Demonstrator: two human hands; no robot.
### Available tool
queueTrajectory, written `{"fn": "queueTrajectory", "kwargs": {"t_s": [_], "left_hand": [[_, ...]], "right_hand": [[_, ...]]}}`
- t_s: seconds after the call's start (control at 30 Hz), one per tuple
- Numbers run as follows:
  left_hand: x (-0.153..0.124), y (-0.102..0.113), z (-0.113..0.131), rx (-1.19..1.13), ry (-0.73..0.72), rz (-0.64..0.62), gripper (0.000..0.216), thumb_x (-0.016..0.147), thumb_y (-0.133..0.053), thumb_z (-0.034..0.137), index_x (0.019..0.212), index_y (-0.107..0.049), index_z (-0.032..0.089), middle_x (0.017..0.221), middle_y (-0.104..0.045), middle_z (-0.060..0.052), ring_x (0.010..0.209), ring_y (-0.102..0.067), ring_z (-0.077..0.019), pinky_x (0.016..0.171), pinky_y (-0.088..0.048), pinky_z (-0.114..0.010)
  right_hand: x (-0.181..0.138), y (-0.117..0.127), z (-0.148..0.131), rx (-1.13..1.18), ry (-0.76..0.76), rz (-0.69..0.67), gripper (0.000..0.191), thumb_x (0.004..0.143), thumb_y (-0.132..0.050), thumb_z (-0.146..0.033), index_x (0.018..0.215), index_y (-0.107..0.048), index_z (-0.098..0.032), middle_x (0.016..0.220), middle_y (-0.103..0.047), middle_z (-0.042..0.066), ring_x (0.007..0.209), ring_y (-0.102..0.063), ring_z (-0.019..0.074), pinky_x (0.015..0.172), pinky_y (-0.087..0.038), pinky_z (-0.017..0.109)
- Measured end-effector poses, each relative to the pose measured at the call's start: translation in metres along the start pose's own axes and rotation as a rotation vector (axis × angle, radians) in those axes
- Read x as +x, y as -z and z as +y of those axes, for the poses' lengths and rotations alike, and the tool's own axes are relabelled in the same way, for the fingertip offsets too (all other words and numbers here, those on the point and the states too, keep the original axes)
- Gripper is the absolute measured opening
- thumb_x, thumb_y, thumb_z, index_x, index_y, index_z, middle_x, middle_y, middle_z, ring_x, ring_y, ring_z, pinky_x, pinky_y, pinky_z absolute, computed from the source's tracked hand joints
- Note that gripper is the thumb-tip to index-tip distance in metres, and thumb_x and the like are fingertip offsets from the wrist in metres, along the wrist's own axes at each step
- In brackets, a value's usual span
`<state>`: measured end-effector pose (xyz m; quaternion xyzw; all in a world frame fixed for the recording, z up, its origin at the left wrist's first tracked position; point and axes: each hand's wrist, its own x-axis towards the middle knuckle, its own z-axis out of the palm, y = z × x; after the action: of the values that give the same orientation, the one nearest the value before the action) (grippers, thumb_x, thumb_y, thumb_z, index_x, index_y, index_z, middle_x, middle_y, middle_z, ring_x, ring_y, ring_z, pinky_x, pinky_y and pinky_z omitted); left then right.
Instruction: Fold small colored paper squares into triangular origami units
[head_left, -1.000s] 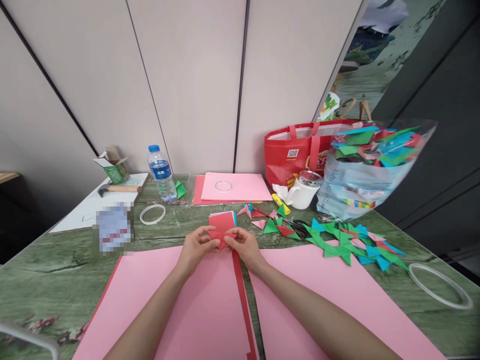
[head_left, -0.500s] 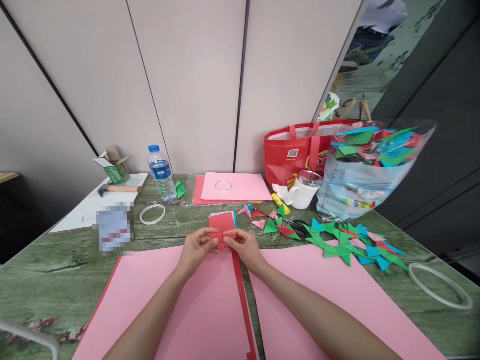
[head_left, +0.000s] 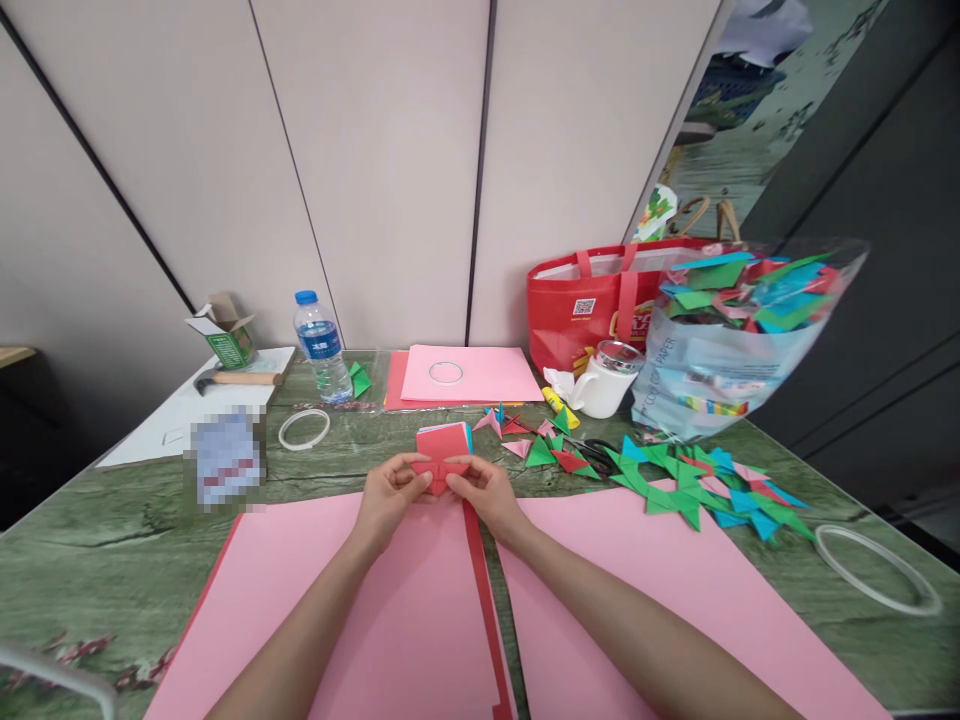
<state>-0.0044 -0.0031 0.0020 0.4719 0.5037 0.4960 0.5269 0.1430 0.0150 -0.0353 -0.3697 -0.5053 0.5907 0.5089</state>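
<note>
Since half a second ago, your thumbs have shifted slightly on the folded red paper (head_left: 439,478), and more of its wide upper edge shows between them. You hold this piece just below the centre of the frame, its point directed toward the lower edge. Your left hand (head_left: 388,497) pinches one side between thumb and curled fingers; your right hand (head_left: 489,497) pinches the other side in the same manner, both nearly closed.

Just above the piece lies a small stack of coloured paper (head_left: 444,440), red uppermost. Below your hands, a large pink sheet (head_left: 405,610) with red paper along its edges extends to the bottom of the frame; a second pink sheet (head_left: 645,580) lies to its right. Right of centre, you see loose folded pieces (head_left: 675,485) in green, blue, red and pink. Beyond them stand a white mug (head_left: 606,388), a red bag (head_left: 553,310) and a clear plastic bag (head_left: 712,365) filled with similar pieces. Left of centre, note an upright water bottle (head_left: 322,345), a white ring (head_left: 281,432) and a hammer (head_left: 251,378), all on the green table (head_left: 112,570).
</note>
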Motion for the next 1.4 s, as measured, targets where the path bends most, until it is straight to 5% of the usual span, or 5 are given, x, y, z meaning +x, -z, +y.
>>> {"fn": "queueTrajectory", "kwargs": {"t_s": [0.37, 0.6, 1.4], "left_hand": [[-0.0007, -0.0014, 0.0006, -0.013, -0.005, -0.02, 0.035, 0.059, -0.069, 0.03, 0.088, -0.059, 0.014, 0.047, -0.057, 0.004, 0.049, -0.06, -0.014, 0.057, -0.052, -0.029], [-0.0003, -0.0018, 0.0001, -0.012, 0.005, -0.044, 0.036, 0.063, -0.065, 0.034, 0.092, -0.057, 0.014, 0.061, -0.061, 0.001, 0.054, -0.06, -0.0139, 0.058, -0.054, -0.032], [0.0007, -0.0019, -0.0038, 0.037, -0.027, -0.029, 0.028, 0.057, -0.07, 0.024, 0.079, -0.059, 0.012, 0.052, -0.059, 0.002, 0.048, -0.059, -0.0135, 0.051, -0.053, -0.028]], "right_hand": [[0.0, 0.002, 0.0004, -0.051, 0.016, 0.01, 0.024, 0.064, -0.063, -0.032, 0.082, -0.057, -0.016, 0.053, -0.055, -0.004, 0.047, -0.05, 0.0099, 0.047, -0.041, 0.022], [0.0008, 0.002, 0.0017, -0.056, 0.029, 0.005, 0.022, 0.066, -0.06, -0.03, 0.082, -0.057, -0.017, 0.055, -0.056, -0.003, 0.047, -0.049, 0.0099, 0.047, -0.041, 0.022], [-0.0011, 0.0013, -0.0014, -0.128, 0.015, -0.041, 0.019, 0.061, -0.064, -0.029, 0.073, -0.057, -0.015, 0.057, -0.055, -0.002, 0.05, -0.049, 0.0101, 0.049, -0.041, 0.022]]}}
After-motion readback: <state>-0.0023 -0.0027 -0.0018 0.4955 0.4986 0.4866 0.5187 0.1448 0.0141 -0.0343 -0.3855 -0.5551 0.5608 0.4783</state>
